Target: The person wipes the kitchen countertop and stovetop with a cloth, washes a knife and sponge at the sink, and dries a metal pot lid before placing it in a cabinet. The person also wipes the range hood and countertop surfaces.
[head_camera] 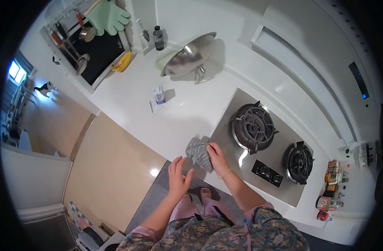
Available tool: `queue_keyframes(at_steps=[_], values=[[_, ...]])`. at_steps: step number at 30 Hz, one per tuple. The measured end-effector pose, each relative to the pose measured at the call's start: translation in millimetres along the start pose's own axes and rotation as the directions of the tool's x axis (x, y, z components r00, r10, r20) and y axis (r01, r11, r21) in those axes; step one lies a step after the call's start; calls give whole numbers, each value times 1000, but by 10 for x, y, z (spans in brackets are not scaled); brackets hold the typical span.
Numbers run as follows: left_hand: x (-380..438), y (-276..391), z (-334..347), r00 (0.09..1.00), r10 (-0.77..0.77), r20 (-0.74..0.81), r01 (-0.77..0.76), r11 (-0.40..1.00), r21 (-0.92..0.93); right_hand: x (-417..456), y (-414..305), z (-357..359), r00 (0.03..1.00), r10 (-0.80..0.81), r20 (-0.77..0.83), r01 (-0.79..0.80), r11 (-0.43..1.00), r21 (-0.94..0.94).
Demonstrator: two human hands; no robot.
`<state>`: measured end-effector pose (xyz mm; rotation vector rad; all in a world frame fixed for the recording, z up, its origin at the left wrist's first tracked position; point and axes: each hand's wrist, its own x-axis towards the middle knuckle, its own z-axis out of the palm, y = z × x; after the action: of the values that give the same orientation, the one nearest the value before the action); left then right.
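My right hand [218, 160] grips a grey cloth [200, 153], which hangs bunched above the front edge of the white countertop [128, 97]. Just left of the cloth is my left hand [179, 177], its fingers apart and nothing in it. A steel gas hob [229, 147] lies to the right of the cloth, with a large burner [254, 127], a smaller burner [301, 163] and a black knob panel [267, 173]. Farther along the counter stands a small white carton [159, 95], with a thin white stick-like item [151, 107] beside it.
A steel wok [191, 56] leans tilted near the back wall. By the corner are a dark bottle [158, 38], bananas [122, 62] and a utensil rack with a green oven mitt [108, 18]. Several seasoning jars [332, 178] line the right side. A cat [46, 89] stands on the far floor.
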<state>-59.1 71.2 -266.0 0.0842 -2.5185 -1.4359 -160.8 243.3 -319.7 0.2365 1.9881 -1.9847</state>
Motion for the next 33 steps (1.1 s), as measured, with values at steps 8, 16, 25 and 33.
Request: queue_keyframes(at_steps=[8, 16, 25, 33], values=[[372, 419, 503, 931, 104, 351, 26, 937, -348, -619, -153, 203, 979, -9, -205, 126, 813, 569], [2648, 243, -206, 912, 349, -217, -345, 937, 57, -1033, -428, -380, 988, 72, -134, 16, 826, 564], [4471, -344, -337, 960, 271, -77, -265, 961, 81, -1488, -433, -249, 963, 257, -78, -21, 359, 933], [4177, 111, -433, 978, 148, -147, -157, 986, -51, -1753, -302, -377, 957, 284, -57, -68, 412, 909]])
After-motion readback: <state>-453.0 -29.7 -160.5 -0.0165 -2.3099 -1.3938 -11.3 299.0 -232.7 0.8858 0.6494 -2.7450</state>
